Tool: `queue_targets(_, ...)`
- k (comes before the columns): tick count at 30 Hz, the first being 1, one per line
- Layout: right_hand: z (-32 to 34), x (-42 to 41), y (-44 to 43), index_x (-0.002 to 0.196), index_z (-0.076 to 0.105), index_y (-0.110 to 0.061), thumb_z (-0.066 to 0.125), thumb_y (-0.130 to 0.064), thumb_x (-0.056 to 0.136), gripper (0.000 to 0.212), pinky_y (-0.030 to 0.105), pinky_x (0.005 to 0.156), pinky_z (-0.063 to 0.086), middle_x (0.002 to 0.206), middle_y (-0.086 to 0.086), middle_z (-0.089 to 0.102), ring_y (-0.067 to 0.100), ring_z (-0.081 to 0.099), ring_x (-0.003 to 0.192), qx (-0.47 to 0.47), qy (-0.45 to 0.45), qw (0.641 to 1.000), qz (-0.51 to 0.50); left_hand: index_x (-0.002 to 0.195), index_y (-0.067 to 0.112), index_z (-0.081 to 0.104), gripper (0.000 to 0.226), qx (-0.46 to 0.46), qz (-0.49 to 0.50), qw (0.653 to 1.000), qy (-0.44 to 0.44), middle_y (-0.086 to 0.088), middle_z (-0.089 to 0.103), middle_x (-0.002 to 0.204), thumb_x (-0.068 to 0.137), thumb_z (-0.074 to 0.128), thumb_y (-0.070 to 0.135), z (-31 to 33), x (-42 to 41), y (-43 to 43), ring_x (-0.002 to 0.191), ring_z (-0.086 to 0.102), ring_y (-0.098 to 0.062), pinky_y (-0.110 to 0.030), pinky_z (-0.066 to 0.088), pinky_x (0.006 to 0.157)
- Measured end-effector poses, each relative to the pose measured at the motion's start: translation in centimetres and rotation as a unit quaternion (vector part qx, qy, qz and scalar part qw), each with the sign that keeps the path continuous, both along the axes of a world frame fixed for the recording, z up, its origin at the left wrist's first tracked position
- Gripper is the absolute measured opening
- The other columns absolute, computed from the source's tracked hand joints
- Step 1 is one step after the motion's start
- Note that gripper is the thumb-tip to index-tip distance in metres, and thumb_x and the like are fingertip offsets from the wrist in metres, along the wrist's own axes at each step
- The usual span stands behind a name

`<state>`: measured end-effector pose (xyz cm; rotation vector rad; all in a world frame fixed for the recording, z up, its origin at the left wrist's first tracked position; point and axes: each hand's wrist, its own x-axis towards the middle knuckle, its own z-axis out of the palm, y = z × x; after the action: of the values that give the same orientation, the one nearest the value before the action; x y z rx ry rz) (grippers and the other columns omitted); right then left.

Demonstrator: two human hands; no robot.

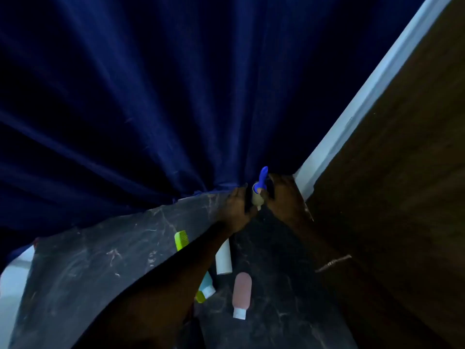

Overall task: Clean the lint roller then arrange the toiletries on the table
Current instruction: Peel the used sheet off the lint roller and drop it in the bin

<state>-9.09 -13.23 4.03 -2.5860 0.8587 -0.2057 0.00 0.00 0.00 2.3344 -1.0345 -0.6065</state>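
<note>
We see the lint roller (259, 191), blue handle up, held between both hands at the bench's (100, 260) far edge. Left hand (237, 206) grips its left side; right hand (283, 197) closes on its right. Pink bottle (241, 290), white tube (223, 259) and green comb (181, 240) lie nearer.

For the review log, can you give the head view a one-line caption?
Both hands, left hand and right hand, hold the blue-handled lint roller at the marble table's far edge; toiletries lie below.

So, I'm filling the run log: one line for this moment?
step: cleaning lint roller | left hand, right hand: both on it | toiletries: unarranged
</note>
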Motion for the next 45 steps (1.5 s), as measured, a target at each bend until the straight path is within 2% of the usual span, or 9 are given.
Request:
queue_targets(8, -0.5, 2.0, -0.5, 0.124, 0.063, -0.016, 0.057, -0.043, 0.096, 0.039, 0.021, 0.077, 0.044, 0.107, 0.006, 0.073, 0.02, 0.069, 0.096, 0.103, -0.041, 0.993, -0.026, 0.133, 0.01, 0.055, 0.042, -0.032, 0.022, 0.996, 0.077, -0.013, 0.063, 0.129, 0.098, 0.066, 0.028, -1.4, 1.4, -3.4, 0.116, 0.063, -0.027, -0.044, 0.049, 0.104)
queue_targets(14, -0.5, 1.9, 0.7, 0.117, 0.065, -0.012, 0.059, -0.039, 0.096, 0.035, 0.031, 0.085, 0.053, 0.106, 0.009, 0.072, 0.022, 0.068, 0.098, 0.19, -0.074, 0.977, -0.057, 0.13, 0.015, 0.057, 0.039, -0.077, 0.046, 0.988, 0.129, -0.006, 0.066, 0.124, 0.095, 0.07, 0.027, -1.7, 1.2, -1.9, 0.112, 0.064, -0.022, -0.046, 0.051, 0.102)
queue_targets(18, 1.0, 1.2, 2.2, 0.121, 0.065, -0.01, 0.064, -0.031, 0.094, 0.034, 0.022, 0.087, 0.054, 0.11, 0.01, 0.073, 0.017, 0.068, 0.099, 0.261, -0.135, 0.954, -0.066, 0.133, 0.014, 0.057, 0.043, -0.12, 0.044, 0.982, 0.137, -0.006, 0.068, 0.126, 0.093, 0.072, 0.024, -0.7, 0.9, 0.6, 0.116, 0.065, -0.024, -0.047, 0.05, 0.103)
queue_targets(20, 2.1, 0.6, 3.3, 0.121, 0.065, -0.007, 0.064, -0.029, 0.094, 0.034, 0.038, 0.094, 0.055, 0.108, 0.011, 0.073, 0.02, 0.068, 0.099, 0.283, -0.161, 0.943, -0.069, 0.132, 0.015, 0.056, 0.043, -0.141, 0.042, 0.979, 0.138, -0.006, 0.068, 0.126, 0.093, 0.072, 0.023, 0.2, 0.6, 2.1, 0.115, 0.065, -0.023, -0.045, 0.05, 0.102)
queue_targets(27, 6.5, -1.6, 8.6, 0.117, 0.067, -0.013, 0.066, -0.025, 0.093, 0.027, 0.049, 0.093, 0.056, 0.105, 0.005, 0.073, 0.022, 0.07, 0.101, 0.379, -0.207, 0.901, -0.053, 0.132, 0.022, 0.056, 0.041, -0.213, 0.063, 0.969, 0.11, 0.007, 0.069, 0.121, 0.094, 0.072, 0.03, 3.8, -1.1, 9.0, 0.108, 0.064, -0.005, -0.013, 0.046, 0.088)
queue_targets(31, 8.2, -2.3, 12.4, 0.108, 0.069, -0.025, 0.07, -0.023, 0.09, 0.018, 0.043, 0.086, 0.058, 0.1, -0.002, 0.076, 0.015, 0.073, 0.097, 0.421, -0.218, 0.88, -0.025, 0.133, 0.024, 0.057, 0.044, -0.239, 0.093, 0.963, 0.078, 0.009, 0.067, 0.126, 0.093, 0.073, 0.034, 5.9, -2.4, 14.0, 0.116, 0.063, -0.007, -0.026, 0.051, 0.096)
queue_targets(37, 9.7, -3.4, 19.2, 0.102, 0.073, -0.025, 0.069, -0.049, 0.085, 0.03, 0.05, 0.086, 0.059, 0.092, 0.001, 0.078, 0.016, 0.076, 0.088, 0.402, -0.168, 0.899, 0.047, 0.132, 0.03, 0.057, 0.044, -0.23, 0.122, 0.965, 0.023, 0.011, 0.062, 0.125, 0.092, 0.071, 0.042, 8.1, -4.2, 23.4, 0.116, 0.06, -0.003, -0.029, 0.052, 0.099)
queue_targets(42, 12.1, -4.6, 25.9, 0.069, 0.066, -0.009, 0.055, -0.075, 0.078, 0.067, 0.043, 0.061, 0.059, 0.056, 0.006, 0.07, 0.015, 0.07, 0.05, 0.243, 0.05, 0.956, 0.156, 0.133, 0.026, 0.058, 0.046, -0.215, 0.167, 0.962, -0.034, 0.009, 0.063, 0.126, 0.091, 0.074, 0.037, 8.9, -5.7, 31.5, 0.115, 0.061, -0.004, -0.027, 0.05, 0.1)
queue_targets(45, 13.7, -5.0, 30.8, 0.066, 0.065, -0.027, 0.058, -0.056, 0.084, 0.035, 0.031, 0.059, 0.055, 0.058, -0.004, 0.07, 0.005, 0.067, 0.049, 0.209, 0.031, 0.946, 0.246, 0.132, 0.029, 0.057, 0.046, -0.187, 0.198, 0.96, -0.063, 0.007, 0.063, 0.126, 0.09, 0.072, 0.042, 9.1, -6.9, 36.1, 0.112, 0.063, -0.009, -0.028, 0.051, 0.096)
